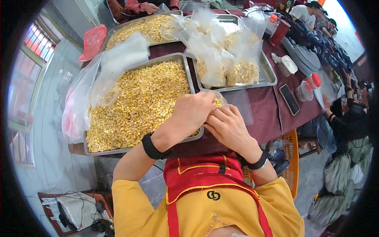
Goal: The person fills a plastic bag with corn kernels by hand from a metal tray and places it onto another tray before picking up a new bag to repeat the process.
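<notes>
My left hand [189, 112] and my right hand [229, 126] meet at the right edge of a metal tray [188, 68] of yellow cracked kernels [134, 102]. Both hands have curled fingers on a small clear plastic bag [218, 100] with some kernels inside; my left hand hides part of it. Just beyond them, a second tray [268, 79] holds several translucent bags [242, 73] of pale yellow grains, some upright. A translucent bag with a scoop-like round shape [103, 94] lies over the left part of the kernel tray.
Behind are another kernel tray [138, 27], a co-worker's hand [151, 8] and a pink bag [92, 43]. On the right are a phone [289, 98], jars [306, 91], a red flask [280, 31] and other people [310, 15]. An orange basket [290, 166] stands below the table.
</notes>
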Demonstrator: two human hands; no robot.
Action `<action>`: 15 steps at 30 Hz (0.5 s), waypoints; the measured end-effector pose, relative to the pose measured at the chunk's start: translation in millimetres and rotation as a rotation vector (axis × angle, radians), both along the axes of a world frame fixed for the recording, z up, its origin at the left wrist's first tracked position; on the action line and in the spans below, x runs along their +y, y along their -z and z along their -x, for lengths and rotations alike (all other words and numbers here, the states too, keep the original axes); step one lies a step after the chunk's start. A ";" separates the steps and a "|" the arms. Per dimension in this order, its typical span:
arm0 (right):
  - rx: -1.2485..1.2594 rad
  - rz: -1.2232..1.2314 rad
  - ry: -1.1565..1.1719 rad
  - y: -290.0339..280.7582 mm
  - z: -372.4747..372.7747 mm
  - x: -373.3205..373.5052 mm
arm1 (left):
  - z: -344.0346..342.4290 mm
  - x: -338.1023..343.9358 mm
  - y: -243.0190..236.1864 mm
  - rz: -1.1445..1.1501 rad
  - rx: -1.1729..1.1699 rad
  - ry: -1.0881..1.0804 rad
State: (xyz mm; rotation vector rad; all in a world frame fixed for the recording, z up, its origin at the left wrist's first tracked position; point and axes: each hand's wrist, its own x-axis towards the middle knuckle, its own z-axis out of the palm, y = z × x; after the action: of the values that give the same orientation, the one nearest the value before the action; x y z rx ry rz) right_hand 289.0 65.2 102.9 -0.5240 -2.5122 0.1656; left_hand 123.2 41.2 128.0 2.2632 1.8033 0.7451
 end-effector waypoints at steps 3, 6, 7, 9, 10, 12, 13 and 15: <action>-0.019 0.022 -0.018 -3.3 0.4 -2.1 | 1.4 -0.9 6.3 -0.047 0.063 -0.019; -0.009 0.011 -0.020 -1.2 2.8 -3.6 | 2.4 -1.7 -0.5 0.021 0.086 -0.020; 0.000 0.003 -0.020 1.0 3.3 -3.5 | 2.3 -2.1 -3.4 0.075 0.005 -0.027; 0.009 -0.004 -0.022 2.8 3.2 -3.1 | 4.2 -3.4 -9.5 0.129 -0.076 -0.037; 0.006 0.002 -0.025 3.1 2.6 -2.7 | 7.0 -4.7 -12.8 0.181 -0.282 -0.026; 0.003 0.010 -0.026 3.6 2.5 -2.1 | 12.9 -6.1 -14.1 0.233 -0.490 -0.013; 0.004 0.008 -0.022 3.7 2.8 -1.8 | 15.8 -6.4 -13.8 0.229 -0.517 -0.027; 0.004 0.007 -0.022 3.4 5.0 -1.6 | 16.3 -6.8 -8.1 0.225 -0.544 -0.045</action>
State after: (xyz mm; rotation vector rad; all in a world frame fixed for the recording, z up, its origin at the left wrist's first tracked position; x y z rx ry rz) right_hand 284.0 63.6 99.5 -0.4981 -2.5157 0.1842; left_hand 106.9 34.4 136.1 1.6724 1.5804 0.9903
